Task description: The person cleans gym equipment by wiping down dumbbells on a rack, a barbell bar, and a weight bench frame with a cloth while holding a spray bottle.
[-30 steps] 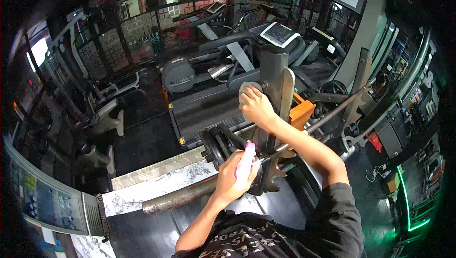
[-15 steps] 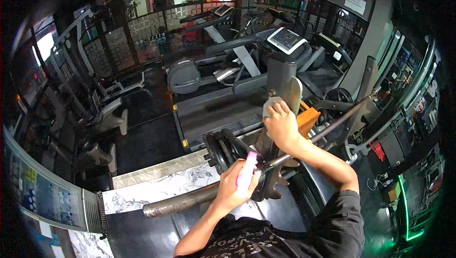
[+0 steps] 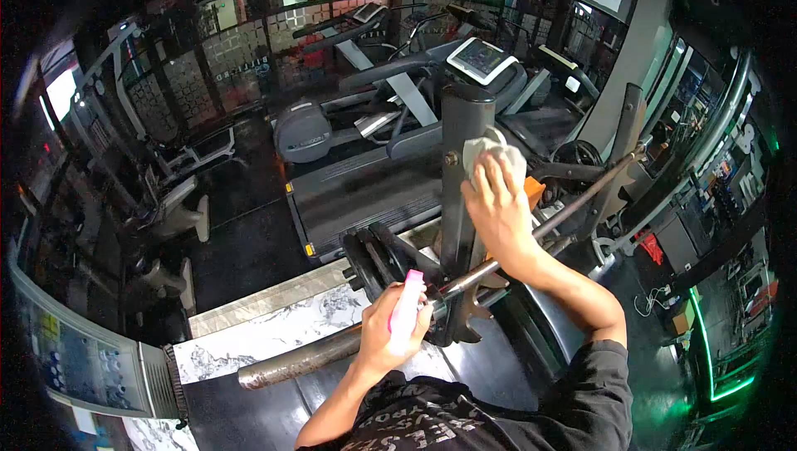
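My right hand [image 3: 503,214] presses a pale cloth [image 3: 493,157] against the right side of a dark upright post [image 3: 467,127], fingers bent over it. A bolt head shows on the post, left of the cloth. In my left hand [image 3: 386,330] is a pink-and-white bottle [image 3: 406,311], gripped upright with its pink top pointing up; its lower end is hidden by the hand. Behind that hand runs a metal barbell [image 3: 531,243] across the rack, its thick worn sleeve [image 3: 295,358] sticking out to the left. Dark weight plates [image 3: 369,256] hang close by.
A treadmill [image 3: 365,202] lies beyond the post, with an exercise machine's white-framed console [image 3: 481,61] behind it. A second notched upright [image 3: 618,160] stands at right. A glass-front fridge [image 3: 83,360] is at lower left. An orange piece [image 3: 534,192] shows behind my right hand.
My right hand and the cloth have moved from the post's front to its right side, with the cloth now more spread. The left hand keeps its grip on the bottle. The view has shifted slightly.
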### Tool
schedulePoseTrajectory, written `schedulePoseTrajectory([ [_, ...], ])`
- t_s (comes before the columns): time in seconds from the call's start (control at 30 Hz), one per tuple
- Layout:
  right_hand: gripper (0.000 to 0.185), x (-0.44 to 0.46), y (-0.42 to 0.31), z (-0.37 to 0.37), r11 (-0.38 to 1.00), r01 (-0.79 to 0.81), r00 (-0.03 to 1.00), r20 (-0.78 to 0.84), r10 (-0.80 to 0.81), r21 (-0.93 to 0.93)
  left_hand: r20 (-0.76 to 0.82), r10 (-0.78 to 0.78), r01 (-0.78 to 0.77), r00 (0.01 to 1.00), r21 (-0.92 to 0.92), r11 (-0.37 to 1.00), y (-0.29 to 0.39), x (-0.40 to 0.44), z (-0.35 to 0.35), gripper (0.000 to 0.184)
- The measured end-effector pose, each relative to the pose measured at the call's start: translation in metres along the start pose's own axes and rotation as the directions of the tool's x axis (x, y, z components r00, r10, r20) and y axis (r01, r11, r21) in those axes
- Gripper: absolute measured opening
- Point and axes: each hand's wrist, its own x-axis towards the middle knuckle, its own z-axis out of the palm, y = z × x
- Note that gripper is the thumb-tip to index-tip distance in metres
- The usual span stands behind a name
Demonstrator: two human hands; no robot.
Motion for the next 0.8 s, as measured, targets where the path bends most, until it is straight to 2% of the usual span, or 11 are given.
schedulePoseTrajectory([
  [0.17,0.027,-0.041,-0.042,0.012,0.994,0.082,0.978,0.187,-0.093,0.065,-0.034,-0.038,0.037,0.999,-0.037,0.999,-0.003,0.002,-0.002,0.028],
  [0.23,0.02,-0.049,-0.042,0.01,0.968,0.168,0.833,0.499,-0.24,0.186,-0.054,-0.064,0.058,0.997,-0.095,0.994,-0.002,0.002,-0.002,0.028],
  [0.3,0.018,-0.053,-0.035,0.012,0.898,0.269,0.692,0.578,-0.431,0.347,-0.061,-0.071,0.064,0.996,-0.105,0.992,-0.006,-0.002,-0.001,0.028],
  [0.4,0.03,-0.029,0.002,-0.044,0.902,0.166,0.73,0.565,-0.384,0.399,-0.056,-0.067,0.061,0.996,-0.094,0.994,-0.005,-0.001,-0.002,0.027],
  [0.47,0.04,-0.013,0.023,-0.069,0.88,-0.018,0.929,0.332,-0.16,0.475,-0.044,-0.059,0.056,0.997,-0.08,0.995,-0.001,0.001,-0.001,0.026],
  [0.5,0.044,-0.005,0.032,-0.076,0.826,-0.022,0.995,0.091,-0.035,0.563,-0.034,-0.034,0.032,0.999,-0.061,0.998,0.001,0.003,-0.001,0.025],
  [0.53,0.041,0.003,0.037,-0.065,0.827,0.023,0.994,-0.098,0.04,0.562,-0.021,-0.009,0.009,1.0,-0.043,0.999,0.002,0.003,0.0,0.024],
  [0.57,0.036,0.009,0.04,-0.058,0.873,0.013,0.987,-0.147,0.068,0.487,-0.015,-0.014,0.013,1.0,-0.045,0.999,0.002,0.002,0.001,0.024],
  [0.7,0.032,0.009,0.029,0.016,0.979,0.094,0.977,-0.204,-0.055,0.183,-0.001,-0.07,0.07,0.998,-0.065,0.995,-0.002,-0.005,-0.004,0.025],
  [0.77,0.033,-0.003,0.018,0.023,0.973,0.093,0.986,-0.154,-0.061,0.209,-0.017,-0.157,0.152,0.987,-0.158,0.976,-0.008,-0.007,-0.006,0.027],
  [0.8,0.034,-0.007,0.011,0.018,0.98,0.083,0.994,-0.09,-0.067,0.183,-0.072,-0.088,0.076,0.994,-0.154,0.985,-0.01,-0.006,-0.006,0.025],
])
